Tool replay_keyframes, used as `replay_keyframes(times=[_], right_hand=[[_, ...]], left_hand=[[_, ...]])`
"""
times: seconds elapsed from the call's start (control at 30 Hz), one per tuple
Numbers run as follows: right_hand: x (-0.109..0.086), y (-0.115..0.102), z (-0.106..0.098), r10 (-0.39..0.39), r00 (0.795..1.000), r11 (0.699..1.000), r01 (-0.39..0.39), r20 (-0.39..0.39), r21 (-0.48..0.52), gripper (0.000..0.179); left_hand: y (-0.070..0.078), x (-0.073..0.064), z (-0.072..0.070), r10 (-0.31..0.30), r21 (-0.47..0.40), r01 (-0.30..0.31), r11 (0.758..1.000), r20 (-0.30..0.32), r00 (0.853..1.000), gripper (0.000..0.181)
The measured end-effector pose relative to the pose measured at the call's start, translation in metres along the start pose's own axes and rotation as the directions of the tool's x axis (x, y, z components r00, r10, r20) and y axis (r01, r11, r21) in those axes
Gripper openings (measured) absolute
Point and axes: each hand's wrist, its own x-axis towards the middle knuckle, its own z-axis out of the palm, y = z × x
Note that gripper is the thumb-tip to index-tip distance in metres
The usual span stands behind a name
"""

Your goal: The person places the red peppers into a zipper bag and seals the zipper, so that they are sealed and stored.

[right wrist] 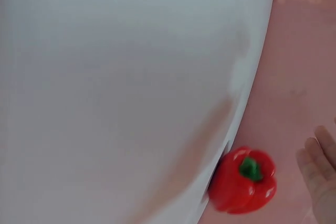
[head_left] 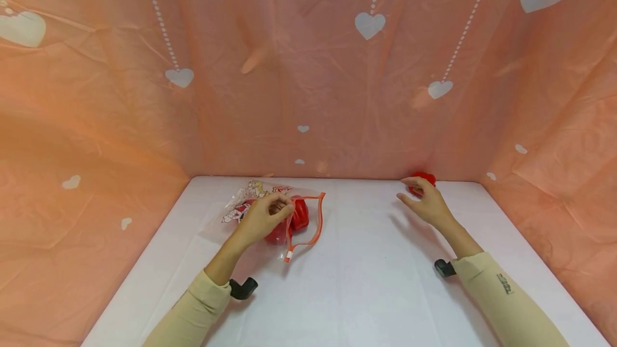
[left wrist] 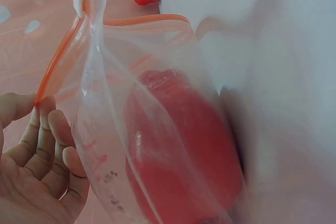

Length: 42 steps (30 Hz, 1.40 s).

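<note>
With thumb and forefinger, my left hand pinches the orange-edged mouth of a clear zipper bag, holding it up and open. Inside the bag lies red bell pepper, seen through the plastic; more red shows at the mouth in the head view. A white slider sits on the orange zip. Over at the far right of the table, another red bell pepper with a green stem stands near the back edge. My right hand hovers by it, thumb and fingers spread, holding nothing.
The white table ends at an orange-pink curtain with white hearts, which also hangs along both sides. Dark wrist-camera mounts stick out by the sleeves. Cartoon prints mark the bag.
</note>
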Motion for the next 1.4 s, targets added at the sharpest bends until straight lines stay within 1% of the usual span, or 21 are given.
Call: replay_keyframes(times=[0.23,0.43,0.6,0.8,1.17,1.4], right_hand=[[0.004,0.015,-0.014,0.017,0.999,0.999,-0.019,-0.031,-0.051,0.048],[0.012,0.024,-0.021,0.027,0.999,0.994,-0.031,-0.037,-0.105,0.054],[0.018,0.028,-0.023,0.066,0.998,0.99,-0.066,-0.01,-0.128,0.06],[0.025,0.033,-0.025,0.092,0.995,0.987,-0.087,0.026,-0.138,0.065],[0.033,0.042,-0.028,0.177,0.979,0.975,-0.16,0.103,-0.153,0.077],[0.034,0.05,-0.028,0.2,0.974,0.97,-0.181,0.109,-0.161,0.078]], left_hand=[[-0.002,0.0,0.001,0.001,-0.001,-0.001,1.0,0.0,1.0,0.012],[-0.001,0.001,0.001,-0.002,-0.007,0.002,1.0,-0.002,1.0,0.011],[0.0,0.001,0.001,-0.011,-0.004,0.011,1.0,-0.001,1.0,0.012],[-0.001,0.001,0.001,-0.013,-0.001,0.013,1.0,0.0,1.0,0.014],[-0.001,0.002,0.002,-0.004,0.002,0.004,1.0,-0.002,1.0,0.013],[-0.001,0.002,0.002,-0.012,0.005,0.012,1.0,0.001,1.0,0.013]])
